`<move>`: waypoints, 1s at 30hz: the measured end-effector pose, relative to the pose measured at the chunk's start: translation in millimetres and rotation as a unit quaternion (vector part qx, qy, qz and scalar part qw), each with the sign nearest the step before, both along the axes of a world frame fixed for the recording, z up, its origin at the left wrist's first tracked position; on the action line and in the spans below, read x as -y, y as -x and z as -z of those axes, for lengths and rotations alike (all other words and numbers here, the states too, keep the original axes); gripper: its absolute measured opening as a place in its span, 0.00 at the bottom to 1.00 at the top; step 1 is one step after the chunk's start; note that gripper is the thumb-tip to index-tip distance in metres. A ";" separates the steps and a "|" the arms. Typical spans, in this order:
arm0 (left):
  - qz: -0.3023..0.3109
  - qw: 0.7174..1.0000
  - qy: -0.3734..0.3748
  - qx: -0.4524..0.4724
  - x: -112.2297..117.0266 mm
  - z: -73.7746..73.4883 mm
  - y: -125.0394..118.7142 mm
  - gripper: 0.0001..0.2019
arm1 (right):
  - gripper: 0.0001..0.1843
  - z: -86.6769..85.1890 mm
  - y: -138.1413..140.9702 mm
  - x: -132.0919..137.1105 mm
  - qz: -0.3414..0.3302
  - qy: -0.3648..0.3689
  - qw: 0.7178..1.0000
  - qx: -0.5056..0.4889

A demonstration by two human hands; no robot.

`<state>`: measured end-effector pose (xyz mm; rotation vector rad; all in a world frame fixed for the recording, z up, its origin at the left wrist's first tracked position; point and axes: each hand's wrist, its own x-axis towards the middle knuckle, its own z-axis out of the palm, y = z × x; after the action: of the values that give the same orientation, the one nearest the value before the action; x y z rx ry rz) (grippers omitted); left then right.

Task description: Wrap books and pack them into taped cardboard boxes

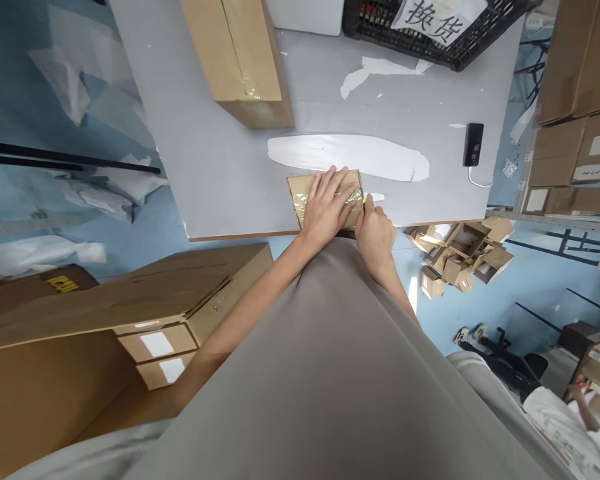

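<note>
A small cardboard box (300,193) with clear tape across its top lies at the near edge of the grey table (205,153). My left hand (325,203) lies flat on top of it, fingers stretched out and slightly spread, pressing on the tape. My right hand (375,233) is at the box's right side, its fingers curled against the taped edge; what is inside its grip, if anything, is hidden.
A long cardboard box (240,60) stands at the back of the table, a black crate (430,33) with a paper sign behind it, a black phone (473,143) on a cable at right. Cardboard cartons (105,313) sit at left, small boxes (460,257) litter the floor. Another person sits lower right.
</note>
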<state>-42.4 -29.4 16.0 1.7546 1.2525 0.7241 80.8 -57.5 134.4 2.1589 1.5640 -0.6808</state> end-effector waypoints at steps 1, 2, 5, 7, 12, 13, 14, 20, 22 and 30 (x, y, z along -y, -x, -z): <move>-0.001 1.000 0.001 0.004 -0.2 0.6 -0.3 0.28 | 0.31 -1.4 1.0 1.2 0.000 0.006 1.000 0.003; -0.001 1.000 0.001 0.007 -0.3 1.1 -0.5 0.29 | 0.30 -2.6 1.5 2.7 0.000 0.013 1.000 0.006; 0.003 1.000 0.003 0.015 -0.1 2.3 -1.4 0.29 | 0.30 -3.7 1.3 5.9 0.007 0.029 1.000 0.007; 0.005 1.000 0.002 0.016 0.6 2.8 -1.9 0.29 | 0.30 -2.7 1.1 5.8 0.011 0.028 1.000 0.006; 0.012 1.000 -0.010 0.007 3.2 4.7 -2.3 0.29 | 0.31 -7.5 3.4 13.1 0.016 0.033 0.999 0.017; 0.016 1.000 -0.014 0.007 3.5 5.3 -2.2 0.29 | 0.31 -10.9 4.3 16.6 0.021 0.040 0.999 0.022; 0.019 1.000 -0.019 0.007 3.8 5.9 -2.2 0.29 | 0.31 -14.6 5.1 20.1 0.026 0.048 0.998 0.025; 0.013 1.000 -0.025 0.009 4.1 7.5 -2.5 0.31 | 0.32 -19.2 5.1 19.2 0.025 0.010 1.000 0.005; 0.013 1.000 -0.021 0.015 3.6 7.0 -2.2 0.30 | 0.32 -10.8 3.0 12.7 0.025 0.000 1.000 -0.001; 0.020 0.999 0.008 0.029 2.6 2.7 -1.4 0.29 | 0.31 -0.7 2.3 13.7 0.033 0.016 0.999 0.014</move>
<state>-41.0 -32.0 13.2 1.7288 1.1783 0.7361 78.5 -71.2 135.1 2.1951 1.4635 -0.6892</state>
